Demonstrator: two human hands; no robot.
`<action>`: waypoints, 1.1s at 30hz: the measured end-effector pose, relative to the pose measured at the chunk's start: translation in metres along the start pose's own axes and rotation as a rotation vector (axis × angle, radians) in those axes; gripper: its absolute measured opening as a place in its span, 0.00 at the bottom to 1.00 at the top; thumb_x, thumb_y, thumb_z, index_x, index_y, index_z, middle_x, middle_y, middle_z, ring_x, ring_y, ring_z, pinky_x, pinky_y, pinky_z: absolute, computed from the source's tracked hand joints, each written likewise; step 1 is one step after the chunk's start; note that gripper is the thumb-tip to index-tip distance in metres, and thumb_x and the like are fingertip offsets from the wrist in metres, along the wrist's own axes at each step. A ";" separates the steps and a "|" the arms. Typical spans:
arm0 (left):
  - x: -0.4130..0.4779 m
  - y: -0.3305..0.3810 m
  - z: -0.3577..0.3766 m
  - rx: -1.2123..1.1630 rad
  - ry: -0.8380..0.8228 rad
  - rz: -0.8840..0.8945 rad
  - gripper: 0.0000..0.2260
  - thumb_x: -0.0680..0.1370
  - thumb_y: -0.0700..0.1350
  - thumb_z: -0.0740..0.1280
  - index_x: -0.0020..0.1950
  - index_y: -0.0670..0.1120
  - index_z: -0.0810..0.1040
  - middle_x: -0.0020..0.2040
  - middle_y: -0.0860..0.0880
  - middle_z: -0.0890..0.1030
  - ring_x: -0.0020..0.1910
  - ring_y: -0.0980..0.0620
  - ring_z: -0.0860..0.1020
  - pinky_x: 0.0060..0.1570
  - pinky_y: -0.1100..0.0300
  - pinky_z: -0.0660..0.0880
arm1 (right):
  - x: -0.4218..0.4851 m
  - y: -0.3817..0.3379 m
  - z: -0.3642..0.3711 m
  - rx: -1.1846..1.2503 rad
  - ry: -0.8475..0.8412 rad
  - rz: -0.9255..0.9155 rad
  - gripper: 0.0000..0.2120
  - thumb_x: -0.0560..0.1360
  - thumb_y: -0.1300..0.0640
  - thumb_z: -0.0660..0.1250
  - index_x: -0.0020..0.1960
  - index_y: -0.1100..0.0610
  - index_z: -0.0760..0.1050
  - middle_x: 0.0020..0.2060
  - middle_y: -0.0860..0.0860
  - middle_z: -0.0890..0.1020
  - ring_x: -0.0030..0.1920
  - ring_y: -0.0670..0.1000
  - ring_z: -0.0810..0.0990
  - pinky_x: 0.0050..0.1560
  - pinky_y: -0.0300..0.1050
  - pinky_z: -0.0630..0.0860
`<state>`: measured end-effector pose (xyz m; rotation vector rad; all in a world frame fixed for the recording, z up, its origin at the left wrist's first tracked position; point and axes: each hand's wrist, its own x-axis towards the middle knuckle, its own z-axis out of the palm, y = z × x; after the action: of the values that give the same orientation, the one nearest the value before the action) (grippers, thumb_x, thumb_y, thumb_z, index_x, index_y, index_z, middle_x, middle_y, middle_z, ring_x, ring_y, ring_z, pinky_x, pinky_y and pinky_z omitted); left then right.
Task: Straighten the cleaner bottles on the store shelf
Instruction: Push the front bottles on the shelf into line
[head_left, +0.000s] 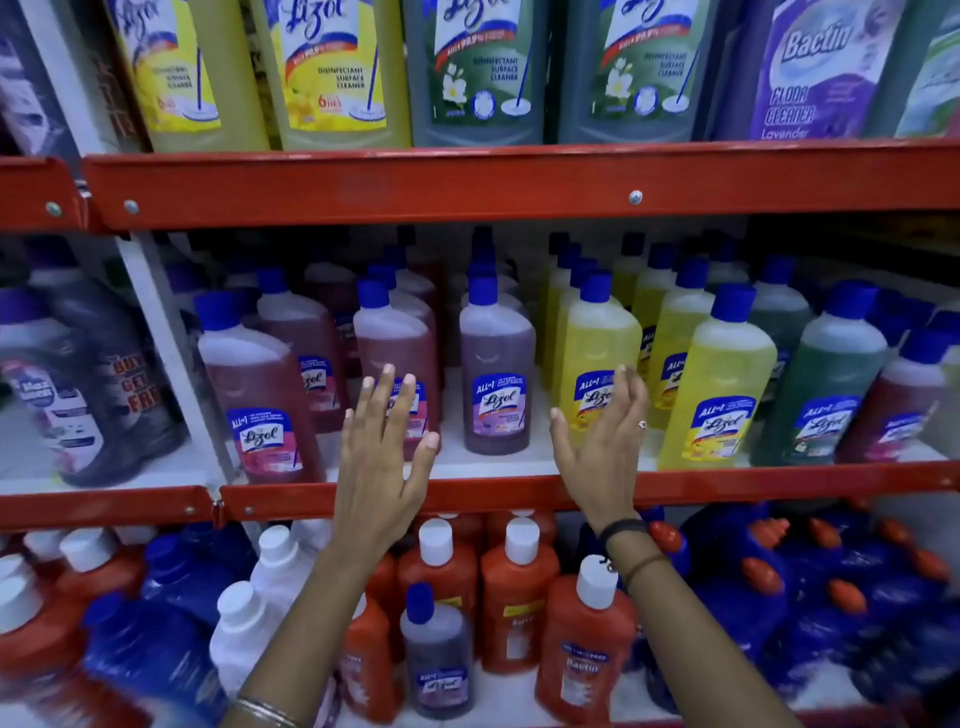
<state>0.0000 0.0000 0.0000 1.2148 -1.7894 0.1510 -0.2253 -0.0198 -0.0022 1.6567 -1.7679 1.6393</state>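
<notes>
1. Left hand (382, 457), fingers spread wide and empty, covers the pink plastic blue-capped bottle (397, 353).
2. At its 3 o'clock stands the purple plastic Lizol bottle (497, 364), upright on the middle red metal shelf (779, 480).
3. Right hand (605, 441), open and empty, lies at the bottle's 3 o'clock, before the yellow plastic bottle (602, 343).

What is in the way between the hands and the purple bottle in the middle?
Nothing visible. The purple bottle stands at the shelf's front edge, and the open left hand and right hand are raised on either side of it, touching nothing, with only clear air in the gap.
</notes>
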 end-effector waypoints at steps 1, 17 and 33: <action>-0.003 -0.005 0.003 0.016 -0.029 -0.032 0.26 0.79 0.56 0.53 0.76 0.54 0.52 0.78 0.51 0.53 0.77 0.53 0.47 0.74 0.44 0.50 | 0.004 0.003 0.004 -0.019 -0.017 0.054 0.39 0.72 0.49 0.67 0.73 0.63 0.52 0.70 0.64 0.61 0.68 0.63 0.65 0.62 0.58 0.70; -0.023 -0.039 0.031 0.299 -0.148 -0.086 0.26 0.78 0.58 0.51 0.76 0.53 0.56 0.78 0.48 0.56 0.77 0.48 0.52 0.72 0.43 0.51 | 0.041 0.008 0.015 -0.165 -0.101 0.317 0.54 0.62 0.41 0.74 0.73 0.64 0.49 0.64 0.65 0.71 0.59 0.66 0.74 0.51 0.56 0.75; -0.023 -0.036 0.029 0.317 -0.146 -0.074 0.26 0.78 0.57 0.52 0.75 0.51 0.58 0.77 0.46 0.58 0.76 0.45 0.54 0.71 0.43 0.52 | 0.021 0.006 -0.010 -0.260 -0.109 0.285 0.51 0.62 0.38 0.71 0.71 0.63 0.51 0.62 0.63 0.72 0.58 0.65 0.75 0.49 0.56 0.76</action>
<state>0.0114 -0.0185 -0.0463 1.5482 -1.8926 0.3201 -0.2423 -0.0257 0.0140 1.4555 -2.2493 1.3664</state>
